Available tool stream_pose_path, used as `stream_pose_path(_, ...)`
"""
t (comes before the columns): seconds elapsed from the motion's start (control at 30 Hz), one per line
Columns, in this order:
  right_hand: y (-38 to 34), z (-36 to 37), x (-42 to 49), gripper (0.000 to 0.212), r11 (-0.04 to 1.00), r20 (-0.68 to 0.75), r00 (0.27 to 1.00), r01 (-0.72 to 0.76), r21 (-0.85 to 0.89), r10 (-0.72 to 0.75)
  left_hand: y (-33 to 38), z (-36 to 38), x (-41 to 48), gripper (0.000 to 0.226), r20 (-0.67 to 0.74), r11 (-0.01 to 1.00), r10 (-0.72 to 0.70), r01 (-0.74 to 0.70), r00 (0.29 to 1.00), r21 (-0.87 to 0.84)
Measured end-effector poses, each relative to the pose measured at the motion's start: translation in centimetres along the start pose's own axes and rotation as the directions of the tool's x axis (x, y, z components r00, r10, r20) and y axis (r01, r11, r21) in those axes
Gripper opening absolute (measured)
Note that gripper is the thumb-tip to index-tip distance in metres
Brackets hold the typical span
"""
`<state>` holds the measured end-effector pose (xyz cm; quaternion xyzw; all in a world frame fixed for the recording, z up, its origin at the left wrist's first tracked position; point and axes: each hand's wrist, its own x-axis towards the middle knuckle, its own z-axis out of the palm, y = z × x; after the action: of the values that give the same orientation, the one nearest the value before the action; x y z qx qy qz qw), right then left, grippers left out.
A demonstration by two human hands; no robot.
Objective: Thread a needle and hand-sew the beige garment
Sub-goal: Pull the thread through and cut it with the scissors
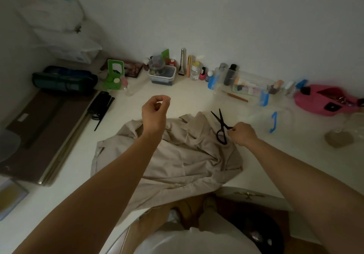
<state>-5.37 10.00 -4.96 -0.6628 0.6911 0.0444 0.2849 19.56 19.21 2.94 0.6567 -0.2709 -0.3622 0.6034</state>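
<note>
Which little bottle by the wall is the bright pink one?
The nail polish bottle with the black cap, standing between a clear jar with a yellow lid and a blue bottle. The others are clear, blue or dark.

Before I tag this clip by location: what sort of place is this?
Probably a home dressing table or vanity used for mending. A row of nail polish bottles and toiletries lines the wall, a black comb lies at the left, and the beige garment with black scissors covers the white tabletop.
</note>
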Motion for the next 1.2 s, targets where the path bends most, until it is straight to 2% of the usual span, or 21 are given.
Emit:
stream_pose_path(0.1,0.1,-0.2,1.3,0.038,0.999,-0.101,0.995,-0.026,-0.019,0.024,-0.3,0.3,0.1,0.009,0.069,1.000,-0.019,0.019,0.997,0.004)
stream_pose_path(0.23,-0.8,-0.3,2.6,0.037,0.994,-0.075,0.997,0.002,-0.112,-0.011,-0.5,0.8,0.4,0.007,0.122,1.000,-0.025,0.024,0.992,0.011)
stream_pose_path(0.33,-1.6,0.0,4.2,0.050,0.998,-0.038,0.999,0.029,-0.059,-0.032,-0.9,1.5,0.7,0.009,0.108,0.999,-0.050,0.049,0.993,0.015)
stream_pose_path(0.47,-2.2,0.7,5.8,0.047,0.997,0.043,0.997,0.059,-0.059,-0.057,-1.2,2.5,1.2,0.011,0.115,0.997,-0.071,0.071,0.991,0.003)
stream_pose_path(0.63,-2.6,0.3,6.0,0.028,0.964,-0.062,0.970,0.241,0.114,-0.235,-1.9,3.4,2.1,0.009,0.136,0.993,-0.113,0.107,0.984,0.048)
stream_pose_path(0.8,-3.0,-3.0,4.6,0.028,0.877,0.002,0.922,0.368,0.307,-0.388,-2.1,4.5,2.9,0.007,0.147,0.990,-0.109,0.094,0.983,0.105)
stream_pose_path(0.9,-3.5,-5.5,3.3,0.022,0.785,-0.147,0.899,0.432,0.444,-0.412,-1.7,5.2,3.0,0.006,0.181,0.990,-0.092,0.072,0.979,0.119)
stream_pose_path(1.03,-4.5,-8.6,1.7,0.027,0.738,-0.354,0.848,0.522,0.426,-0.395,-0.6,5.8,2.7,0.007,0.216,0.993,-0.034,0.009,0.976,0.117)
stream_pose_path(1.2,-5.3,-11.5,0.2,0.025,0.665,-0.551,0.798,0.551,0.504,-0.244,0.8,5.5,2.1,0.007,0.230,0.995,0.028,-0.048,0.973,0.082)
